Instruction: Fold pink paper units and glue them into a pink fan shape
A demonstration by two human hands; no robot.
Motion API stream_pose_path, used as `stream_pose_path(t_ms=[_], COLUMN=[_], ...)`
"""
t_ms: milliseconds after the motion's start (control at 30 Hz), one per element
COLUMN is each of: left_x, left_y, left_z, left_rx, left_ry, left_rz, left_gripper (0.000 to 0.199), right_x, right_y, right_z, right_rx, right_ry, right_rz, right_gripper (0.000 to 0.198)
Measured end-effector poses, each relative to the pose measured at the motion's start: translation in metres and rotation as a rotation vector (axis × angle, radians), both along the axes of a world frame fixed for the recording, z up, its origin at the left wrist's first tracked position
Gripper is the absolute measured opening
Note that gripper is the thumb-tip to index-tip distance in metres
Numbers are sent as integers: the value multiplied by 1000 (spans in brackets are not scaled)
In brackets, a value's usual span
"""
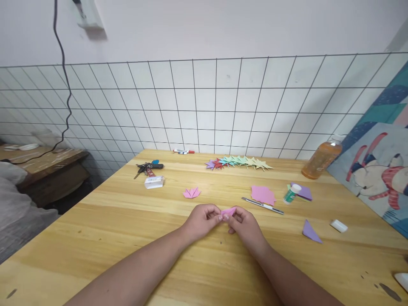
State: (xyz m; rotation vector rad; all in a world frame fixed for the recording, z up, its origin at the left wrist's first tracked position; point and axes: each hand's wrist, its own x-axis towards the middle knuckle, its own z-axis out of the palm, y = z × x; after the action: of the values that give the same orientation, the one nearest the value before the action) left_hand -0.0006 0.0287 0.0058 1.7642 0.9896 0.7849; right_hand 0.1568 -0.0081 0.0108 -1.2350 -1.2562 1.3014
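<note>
The person's left hand (201,221) and right hand (247,231) are close together, both clamped on a small folded pink paper (228,211) between them, each pinching it with thumb and curled fingers. A winged pink piece (191,193) lies just beyond the left hand; a slim knife (262,205) and pink sheets (263,194) lie beyond the right, with a purple triangle (310,232) farther out to its right.

Pink paper (228,211) in your right grip (247,229) looks matt; the desk (127,225) below is smooth wood; the bottle (321,160) beyond is clear plastic.
</note>
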Motion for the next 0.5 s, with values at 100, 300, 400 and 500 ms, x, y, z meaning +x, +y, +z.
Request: stream_pose_path(t_ms=[100, 300, 400, 500], left_x=[1, 0, -1, -1], left_y=[1, -2, -3, -3], left_z=[1, 6, 10, 10], left_rx=[33, 16, 31, 55], left_ry=[-28, -19, -10, 38], left_rz=[33, 18, -8, 9], left_gripper=[21, 20, 26, 22], right_x=[1, 3, 6, 8], right_y=[0, 0, -2, -3], right_z=[-1, -3, 0, 3], right_rx=[-6, 119, 335, 401], right_ry=[-10, -267, -585, -733], right_rz=[9, -40, -67, -39], right_gripper=[25, 21, 14, 13])
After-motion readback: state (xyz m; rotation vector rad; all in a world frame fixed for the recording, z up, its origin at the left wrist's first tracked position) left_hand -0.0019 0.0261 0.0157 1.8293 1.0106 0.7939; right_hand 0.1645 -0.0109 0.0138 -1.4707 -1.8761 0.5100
